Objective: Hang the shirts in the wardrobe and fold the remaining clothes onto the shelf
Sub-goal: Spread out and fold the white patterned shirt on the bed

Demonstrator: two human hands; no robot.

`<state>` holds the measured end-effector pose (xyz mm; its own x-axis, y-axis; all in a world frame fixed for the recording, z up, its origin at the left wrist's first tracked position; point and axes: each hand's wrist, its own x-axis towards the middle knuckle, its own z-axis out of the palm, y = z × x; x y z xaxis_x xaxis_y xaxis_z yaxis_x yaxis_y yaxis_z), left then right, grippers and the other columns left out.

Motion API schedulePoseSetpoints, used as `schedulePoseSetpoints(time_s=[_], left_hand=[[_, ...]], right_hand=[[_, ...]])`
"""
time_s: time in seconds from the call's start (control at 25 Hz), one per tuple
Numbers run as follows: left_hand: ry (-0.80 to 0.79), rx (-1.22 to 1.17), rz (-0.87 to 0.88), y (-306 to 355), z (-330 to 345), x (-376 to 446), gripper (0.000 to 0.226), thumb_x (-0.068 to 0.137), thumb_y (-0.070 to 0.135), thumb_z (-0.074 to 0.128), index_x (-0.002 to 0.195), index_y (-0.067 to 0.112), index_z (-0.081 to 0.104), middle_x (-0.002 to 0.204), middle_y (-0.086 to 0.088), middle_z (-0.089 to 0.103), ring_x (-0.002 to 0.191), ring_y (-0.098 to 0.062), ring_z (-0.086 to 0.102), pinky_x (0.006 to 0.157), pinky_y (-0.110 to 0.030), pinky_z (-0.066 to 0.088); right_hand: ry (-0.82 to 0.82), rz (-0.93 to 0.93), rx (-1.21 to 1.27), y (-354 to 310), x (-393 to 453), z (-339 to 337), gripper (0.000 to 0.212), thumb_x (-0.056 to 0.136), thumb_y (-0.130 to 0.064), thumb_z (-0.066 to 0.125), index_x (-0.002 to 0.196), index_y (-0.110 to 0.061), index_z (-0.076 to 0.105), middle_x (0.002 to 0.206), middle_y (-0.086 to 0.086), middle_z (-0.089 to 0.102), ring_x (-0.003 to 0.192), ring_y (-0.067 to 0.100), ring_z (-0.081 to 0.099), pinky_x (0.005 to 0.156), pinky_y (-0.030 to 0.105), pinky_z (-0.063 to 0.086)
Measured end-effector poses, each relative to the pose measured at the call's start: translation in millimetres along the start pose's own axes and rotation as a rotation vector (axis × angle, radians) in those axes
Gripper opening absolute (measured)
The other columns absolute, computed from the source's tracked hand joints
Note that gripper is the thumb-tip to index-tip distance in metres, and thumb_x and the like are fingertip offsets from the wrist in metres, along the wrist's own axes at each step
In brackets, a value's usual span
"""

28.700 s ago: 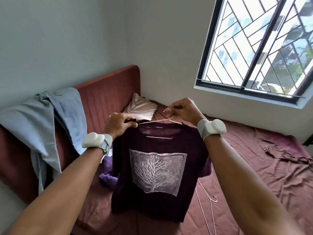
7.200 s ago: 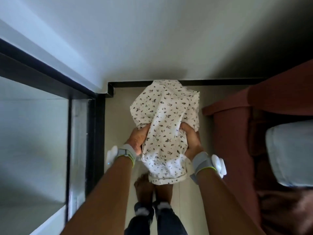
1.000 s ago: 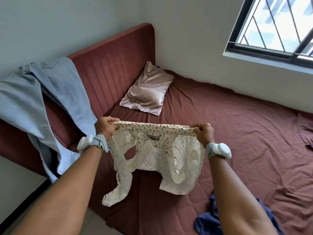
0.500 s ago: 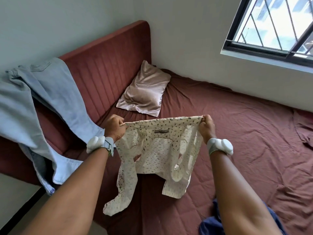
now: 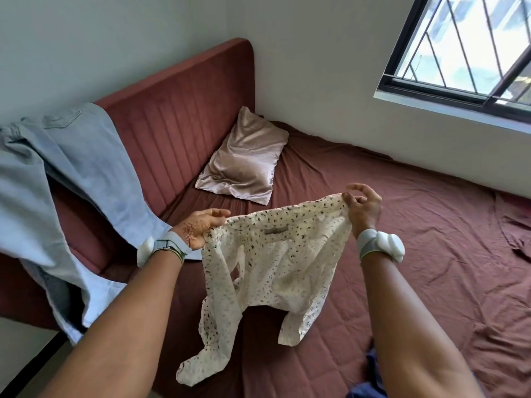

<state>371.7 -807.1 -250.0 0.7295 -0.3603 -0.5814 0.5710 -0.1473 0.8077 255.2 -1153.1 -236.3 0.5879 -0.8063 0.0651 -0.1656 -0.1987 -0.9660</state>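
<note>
A cream shirt with small dark print [image 5: 275, 259] is held up in the air above the bed [image 5: 431, 254], spread between both hands. Its upper edge is pinched at one corner by the left hand [image 5: 201, 228], with the thumb and fingers closed on the cloth. The other corner is gripped by the fingertips of the right hand [image 5: 363, 208], while some fingers are lifted free of the fabric. A small label can be seen near the collar, and one sleeve hangs down toward the mattress edge. A white device on a grey band is worn on each wrist.

The bed is covered with a wrinkled maroon sheet. A satin pillow [image 5: 244, 165] lies near the padded maroon headboard [image 5: 178, 116]. A pair of light blue jeans [image 5: 66, 179] is draped over the headboard, hanging down on both sides. A piece of dark blue cloth [image 5: 370, 377] is partly seen beside the right forearm. A barred window [image 5: 471, 44] is set in the wall at the upper right.
</note>
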Motion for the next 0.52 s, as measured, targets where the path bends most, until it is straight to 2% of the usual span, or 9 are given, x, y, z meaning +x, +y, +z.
schedulePoseSetpoints(time_s=[0.08, 0.16, 0.24, 0.28, 0.36, 0.44, 0.52], left_hand=[[0.083, 0.032, 0.047, 6, 1, 2, 0.023, 0.086, -0.009, 0.057, 0.086, 0.008, 0.072, 0.066, -0.001, 0.067, 0.046, -0.006, 0.056, 0.044, -0.018, 0.046], [0.208, 0.104, 0.067, 7, -5, 7, 0.023, 0.084, -0.011, 0.058, 0.085, 0.006, 0.074, 0.059, 0.0, 0.067, 0.039, -0.005, 0.052, 0.04, -0.016, 0.042], [0.326, 0.162, 0.086, 5, -11, 12, 0.022, 0.083, -0.01, 0.059, 0.082, 0.006, 0.075, 0.059, -0.002, 0.068, 0.042, -0.008, 0.052, 0.045, -0.019, 0.046], [0.339, 0.183, 0.119, 3, -13, 13, 0.024, 0.083, -0.011, 0.058, 0.08, 0.007, 0.074, 0.067, -0.007, 0.07, 0.051, -0.012, 0.057, 0.054, -0.024, 0.053], [0.281, 0.253, 0.195, -1, -11, 11, 0.026, 0.084, -0.009, 0.059, 0.079, 0.011, 0.073, 0.086, -0.015, 0.071, 0.074, -0.021, 0.061, 0.079, -0.037, 0.053], [0.171, 0.373, 0.285, -1, -7, 3, 0.016, 0.08, 0.002, 0.072, 0.09, 0.015, 0.074, 0.09, -0.009, 0.071, 0.082, -0.018, 0.062, 0.083, -0.033, 0.051], [0.136, 0.667, 0.379, 1, -5, -2, 0.04, 0.069, 0.013, 0.085, 0.105, 0.021, 0.071, 0.094, -0.001, 0.066, 0.085, -0.012, 0.059, 0.081, -0.025, 0.048]], right_hand=[[-0.013, -0.015, -0.046, 4, 4, -1, 0.017, 0.085, -0.01, 0.07, 0.086, -0.026, 0.073, 0.082, 0.004, 0.073, 0.075, 0.015, 0.066, 0.072, 0.033, 0.056], [-0.134, -0.048, -0.108, 7, 7, -3, 0.012, 0.087, -0.01, 0.068, 0.093, -0.016, 0.076, 0.094, 0.004, 0.074, 0.088, 0.016, 0.068, 0.084, 0.035, 0.057], [-0.314, -0.068, -0.204, 4, 6, -7, 0.02, 0.083, -0.013, 0.074, 0.103, -0.01, 0.074, 0.098, 0.001, 0.072, 0.091, 0.014, 0.067, 0.086, 0.032, 0.055], [-0.367, -0.06, -0.24, 2, 5, -8, 0.026, 0.079, -0.014, 0.077, 0.105, -0.01, 0.074, 0.099, 0.001, 0.071, 0.091, 0.013, 0.066, 0.085, 0.03, 0.055], [-0.339, -0.082, -0.305, 2, 3, -8, 0.026, 0.075, -0.012, 0.08, 0.1, -0.01, 0.075, 0.096, 0.004, 0.071, 0.088, 0.016, 0.066, 0.082, 0.03, 0.055], [-0.262, -0.127, -0.371, 2, 1, -7, 0.015, 0.076, -0.011, 0.079, 0.09, -0.005, 0.075, 0.083, 0.006, 0.07, 0.079, 0.019, 0.064, 0.074, 0.026, 0.053], [-0.22, -0.189, -0.453, 3, 2, -8, 0.013, 0.078, -0.013, 0.077, 0.075, -0.002, 0.071, 0.067, 0.003, 0.062, 0.068, 0.019, 0.056, 0.06, 0.017, 0.04]])
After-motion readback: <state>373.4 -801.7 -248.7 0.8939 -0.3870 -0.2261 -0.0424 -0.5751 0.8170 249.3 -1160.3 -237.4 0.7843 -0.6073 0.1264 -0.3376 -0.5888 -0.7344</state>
